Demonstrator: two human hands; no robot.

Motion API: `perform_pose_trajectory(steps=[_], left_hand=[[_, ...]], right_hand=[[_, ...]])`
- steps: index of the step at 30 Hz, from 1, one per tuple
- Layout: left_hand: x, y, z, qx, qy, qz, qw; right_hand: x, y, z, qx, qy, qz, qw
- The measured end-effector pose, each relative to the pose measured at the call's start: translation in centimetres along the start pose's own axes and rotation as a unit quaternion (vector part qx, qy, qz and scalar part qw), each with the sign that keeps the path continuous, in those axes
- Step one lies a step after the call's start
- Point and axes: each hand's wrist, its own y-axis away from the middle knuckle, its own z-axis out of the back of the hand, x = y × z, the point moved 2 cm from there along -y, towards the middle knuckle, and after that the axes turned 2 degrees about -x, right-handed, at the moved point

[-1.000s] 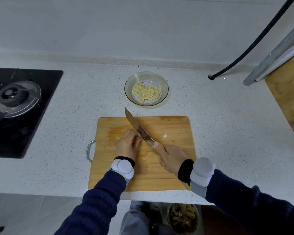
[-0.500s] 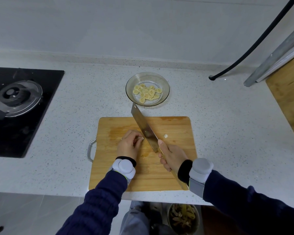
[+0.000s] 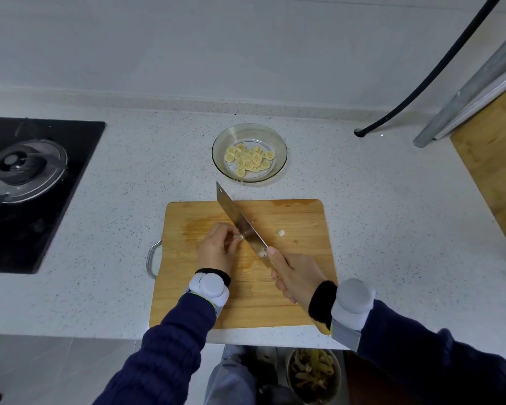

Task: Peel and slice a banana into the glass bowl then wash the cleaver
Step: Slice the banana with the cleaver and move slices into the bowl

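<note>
I see the cleaver (image 3: 240, 222) slanting over the cutting board (image 3: 298, 287), its steel tip toward the glass bowl (image 3: 279, 146) and its handle held in my right grip (image 3: 297, 277). The blade lies against a pale banana stub (image 3: 238, 237) pinched by my left grip (image 3: 216, 249). The clear bowl stands upright on the bench (image 3: 377, 229) just beyond the board, holding round banana slices (image 3: 250, 160).

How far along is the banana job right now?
Done: many slices lie in the glass bowl. In hand: the left hand pinches a small banana end on the cutting board; the right hand holds the cleaver beside it. Left: final cuts, moving pieces and the loose bit to the bowl, washing the cleaver.
</note>
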Motion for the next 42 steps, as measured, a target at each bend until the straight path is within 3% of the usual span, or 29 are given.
perform_pose_trajectory(steps=[19,29,42], left_hand=[[0.3,0.0,-0.2,0.006,-0.011,0.001,1.000],[0.5,0.0,-0.1,0.003,-0.015,-0.010,1.000],[0.4,0.1,-0.2,0.000,-0.012,-0.009,1.000]], right_hand=[[0.2,0.2,0.1,0.008,0.014,0.005,1.000],[0.5,-0.8,-0.2,0.010,0.076,0.018,0.997],[0.9,-2.3,-1.0,0.011,0.061,-0.003,0.998]])
